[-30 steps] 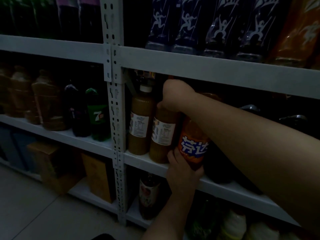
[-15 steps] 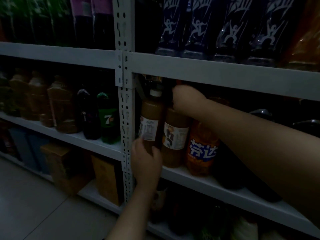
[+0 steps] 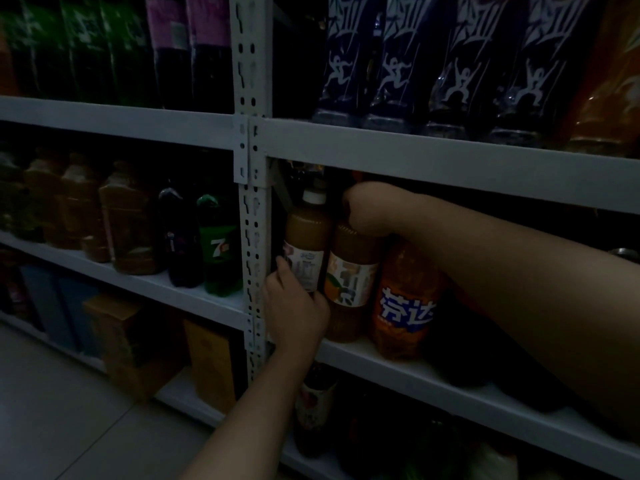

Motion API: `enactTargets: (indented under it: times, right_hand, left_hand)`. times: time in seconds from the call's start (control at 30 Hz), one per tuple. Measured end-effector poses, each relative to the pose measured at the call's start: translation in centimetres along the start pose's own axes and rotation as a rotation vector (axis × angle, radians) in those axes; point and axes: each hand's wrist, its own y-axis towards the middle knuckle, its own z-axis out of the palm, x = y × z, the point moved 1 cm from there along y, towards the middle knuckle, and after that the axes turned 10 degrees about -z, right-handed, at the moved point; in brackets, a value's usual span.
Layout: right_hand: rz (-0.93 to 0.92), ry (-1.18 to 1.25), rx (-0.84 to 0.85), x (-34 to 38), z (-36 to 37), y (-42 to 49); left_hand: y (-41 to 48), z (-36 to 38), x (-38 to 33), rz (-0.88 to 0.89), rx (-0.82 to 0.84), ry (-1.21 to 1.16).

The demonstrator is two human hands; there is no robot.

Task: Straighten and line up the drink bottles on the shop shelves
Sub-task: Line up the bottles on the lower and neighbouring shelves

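The grey metal shelving (image 3: 433,157) is being seen in dim light, and its perforated upright post (image 3: 254,216) is being taken as the landmark for everything else. To the right of the post, on the upper shelf, a row of dark bottles with white figure prints (image 3: 453,64) is being displayed, and to the left of the post on that same level green and purple-labelled bottles (image 3: 114,46) are being kept. On the middle shelf to the left of the post, a green 7-Up bottle (image 3: 218,244) is being stood nearest the post, with a dark cola bottle (image 3: 178,237) just beyond it and brown tea bottles (image 3: 128,216) farther off.

Right of the post on the middle shelf, three task bottles are being stood upright side by side: a white-capped juice bottle (image 3: 306,237) nearest the post, a second juice bottle (image 3: 349,282) touching it, and an orange Fanta bottle (image 3: 407,299) farthest from the post.

The white-capped juice bottle is being gripped low down by the left hand (image 3: 294,306), its grip being clamped around the label. The top of the second juice bottle is being covered by the right hand (image 3: 367,209), its grip being closed over the cap.
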Motion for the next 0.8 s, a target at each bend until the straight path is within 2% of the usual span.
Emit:
enactTargets:
  times: [0.13, 0.33, 0.43, 0.53, 0.63, 0.8]
  right_hand:
    - [0.095, 0.035, -0.088, -0.1, 0.6, 0.7]
    - [0.098, -0.021, -0.024, 0.5, 0.0, 0.8]
    - [0.064, -0.032, -0.019, 0.1, -0.1, 0.8]
    - [0.046, -0.048, -0.018, -0.3, 0.1, 0.7]
    - [0.029, -0.069, -0.027, -0.4, 0.9, 0.7]
    - [-0.008, 0.064, -0.278, 0.5, 2.5, 1.9]
  left_hand:
    - [0.3, -0.2, 0.7, 0.014, 0.011, 0.016]
    - [2.1, -1.1, 1.7, 0.098, 0.073, -0.160]
    - [2.3, -0.8, 1.9, 0.129, 0.178, -0.219]
    - [2.6, -0.2, 2.0, 0.063, 0.317, -0.280]
    - [2.6, 0.3, 2.3, 0.062, 0.238, -0.321]
    - [2.1, 1.2, 2.7, 0.021, 0.062, -0.238]
